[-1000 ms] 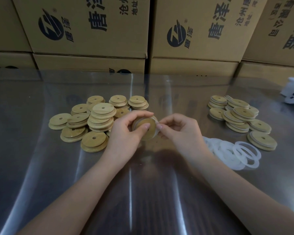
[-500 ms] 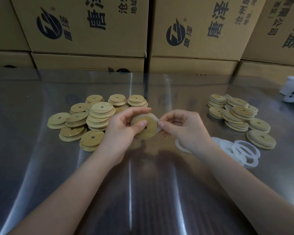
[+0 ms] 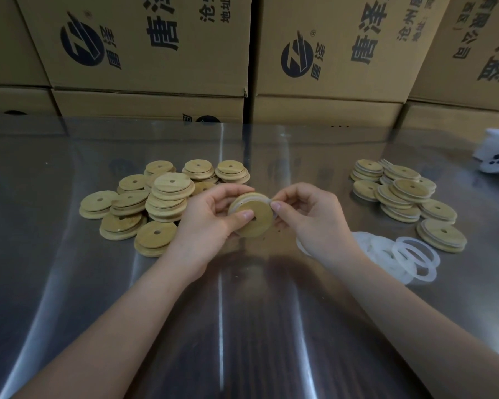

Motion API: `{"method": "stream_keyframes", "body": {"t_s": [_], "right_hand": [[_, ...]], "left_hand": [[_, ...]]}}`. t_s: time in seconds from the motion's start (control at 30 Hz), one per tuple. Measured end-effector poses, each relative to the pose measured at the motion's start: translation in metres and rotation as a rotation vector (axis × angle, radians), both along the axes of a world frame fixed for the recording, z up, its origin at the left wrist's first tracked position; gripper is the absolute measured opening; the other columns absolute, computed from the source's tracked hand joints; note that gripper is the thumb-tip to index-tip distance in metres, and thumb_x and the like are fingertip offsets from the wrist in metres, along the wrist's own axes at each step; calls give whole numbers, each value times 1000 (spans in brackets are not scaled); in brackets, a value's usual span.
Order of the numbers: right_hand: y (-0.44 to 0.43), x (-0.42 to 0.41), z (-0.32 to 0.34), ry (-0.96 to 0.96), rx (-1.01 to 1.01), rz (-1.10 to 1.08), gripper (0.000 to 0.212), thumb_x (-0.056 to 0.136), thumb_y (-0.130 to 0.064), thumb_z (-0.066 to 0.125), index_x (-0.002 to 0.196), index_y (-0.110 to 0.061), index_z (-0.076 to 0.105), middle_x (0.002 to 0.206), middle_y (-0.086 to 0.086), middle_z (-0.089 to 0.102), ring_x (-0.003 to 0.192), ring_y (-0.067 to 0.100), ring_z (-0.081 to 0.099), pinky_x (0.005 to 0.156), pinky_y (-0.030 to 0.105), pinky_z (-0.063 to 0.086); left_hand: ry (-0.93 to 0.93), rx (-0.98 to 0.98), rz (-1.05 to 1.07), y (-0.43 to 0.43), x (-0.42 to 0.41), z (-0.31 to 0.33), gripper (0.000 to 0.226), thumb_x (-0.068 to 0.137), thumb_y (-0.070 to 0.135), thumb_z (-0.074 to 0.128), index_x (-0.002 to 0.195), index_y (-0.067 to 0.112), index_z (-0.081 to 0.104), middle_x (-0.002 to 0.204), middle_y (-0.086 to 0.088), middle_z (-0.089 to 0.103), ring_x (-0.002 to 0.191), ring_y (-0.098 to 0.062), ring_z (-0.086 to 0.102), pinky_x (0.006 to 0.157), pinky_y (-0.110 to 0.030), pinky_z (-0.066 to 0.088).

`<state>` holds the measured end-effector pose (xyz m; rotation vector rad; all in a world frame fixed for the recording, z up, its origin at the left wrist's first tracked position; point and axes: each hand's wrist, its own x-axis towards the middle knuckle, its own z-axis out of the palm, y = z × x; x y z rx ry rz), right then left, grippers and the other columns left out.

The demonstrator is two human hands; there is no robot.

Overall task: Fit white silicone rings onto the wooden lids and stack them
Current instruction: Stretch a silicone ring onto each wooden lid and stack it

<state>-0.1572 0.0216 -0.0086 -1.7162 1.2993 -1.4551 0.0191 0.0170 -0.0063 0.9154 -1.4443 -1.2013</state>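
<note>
Reflective metal worktop (image 3: 69, 283) in front of stacked printed cardboard boxes (image 3: 144, 47); both hands meet on one wooden lid (image 3: 260, 227) at centre.

The left grip (image 3: 205, 223) is closed on the lid, which is tilted up on edge above the worktop, with the thumb pressed on its face just beside the centre hole and the fingers curled behind. The right grip (image 3: 314, 223) pinches a white silicone ring (image 3: 265, 199) against the lid's upper right rim (only part of the ring shows; how far round it is seated I cannot tell). A heap of bare lids (image 3: 162, 203) lies to the left, touching nothing in hand. To the right sits a pile of ringed lids (image 3: 406, 197), with loose rings (image 3: 409, 257) lying flat and overlapping just in front of it. A white object (image 3: 496, 159) is cut off at the far right edge.
</note>
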Motion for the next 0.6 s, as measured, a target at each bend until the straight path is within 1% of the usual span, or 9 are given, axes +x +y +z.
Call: {"method": "stream_keyframes", "body": {"t_s": [0.07,0.13,0.2,0.27,0.37,0.43,0.47,0.53,0.6], "right_hand": [[0,0,-1,2,6,-1,24,83,-16,67,71,-36,68,66,-3,68,63,18,64,67,38,57],[0,0,-1,-7,24,12,24,84,-14,67,72,-35,69,66,-3,68,62,18,65,65,37,56],[-1,-1,-2,-25,46,29,24,85,-11,68,70,-30,69,65,-1,68,61,19,64,65,38,57],[-1,-1,-2,-41,58,43,24,86,-7,69,71,-25,68,65,-1,67,60,18,63,65,38,57],[0,1,-2,-62,49,59,25,87,-2,68,72,-22,67,63,-5,64,58,14,60,62,30,55],[1,2,0,-64,29,78,26,87,0,67,72,-22,66,64,-9,64,58,9,59,60,22,51],[1,2,1,-68,17,87,26,87,0,68,73,-22,67,65,-10,64,59,8,59,60,19,50],[3,1,1,-64,-11,103,26,85,0,69,73,-23,68,72,-9,63,60,7,60,62,18,49],[4,1,2,-17,-44,109,27,83,-1,71,73,-26,69,76,-9,62,64,6,60,66,18,48]], "left_hand": [[2,9,-3,1,0,0,31,86,-4,66,104,22,68,97,4,75,87,-10,72,63,-22,56],[-3,9,2,2,-2,0,31,85,-5,66,103,20,67,96,3,75,84,-9,72,61,-23,57],[-11,-4,15,3,-4,0,31,85,-8,65,103,17,65,95,-1,75,84,-12,71,66,-29,61],[-26,-17,20,4,-6,-1,32,84,-11,64,103,14,62,96,-7,75,88,-20,72,76,-40,61],[-66,-51,16,4,-6,-2,31,84,-12,64,103,14,59,96,-13,74,93,-29,71,81,-49,59],[-96,-97,23,4,-5,-3,32,84,-12,65,103,13,58,95,-14,74,92,-28,71,81,-47,59],[-117,-124,30,4,-5,-3,32,83,-11,65,103,13,59,94,-12,74,91,-24,71,81,-43,59],[-180,-177,41,4,-5,-3,33,83,-9,67,106,14,62,97,-3,73,93,-14,70,84,-34,58],[-261,-220,42,5,-6,-4,34,83,-6,69,110,14,66,103,1,71,98,-12,67,90,-32,54]]}}
